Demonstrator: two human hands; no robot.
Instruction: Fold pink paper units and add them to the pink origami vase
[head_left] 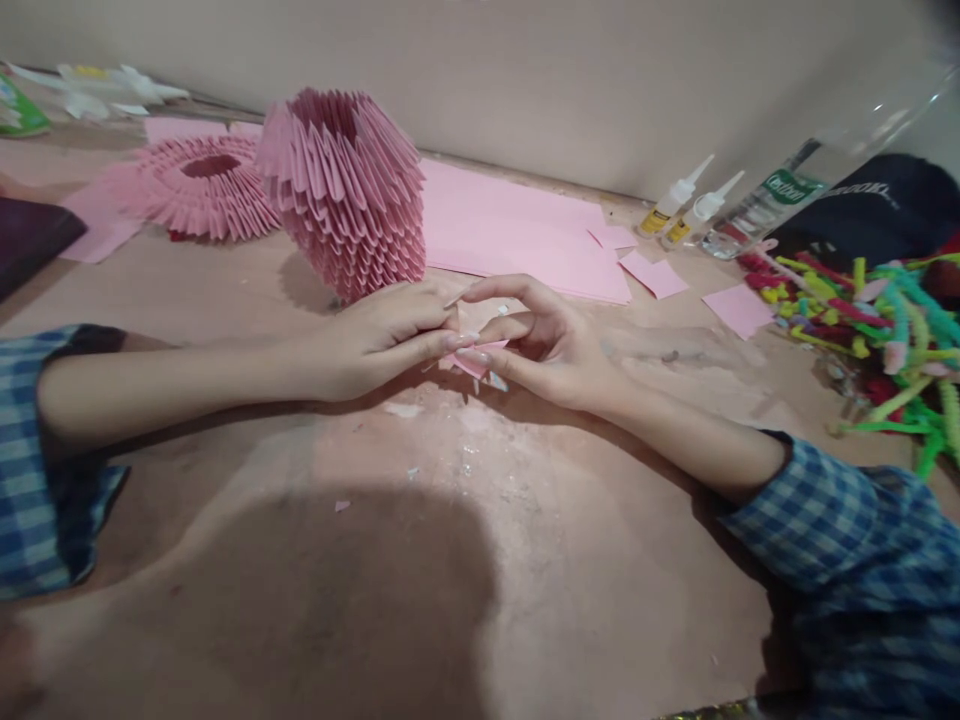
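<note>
Between my two hands, low over the middle of the table, is a small folded piece of pink paper [472,362]. The thumb and fingers of my left hand [397,335] pinch it from the left. From the right, my right hand [544,345] grips it with the thumb and bent fingers, and the two thumbs nearly meet on it. Fingers cover much of the paper, so its full shape is hidden. Just behind my left hand stands a pink vase-like form made of many folded paper pieces [352,200].
A flat pink ring of folded pieces [199,185] lies at back left. Pink sheets [517,230] and small squares [739,308] lie behind. Glue bottles [667,205], a clear bottle [772,205], a dark cap [877,215] and colourful pipe cleaners [885,340] are at right.
</note>
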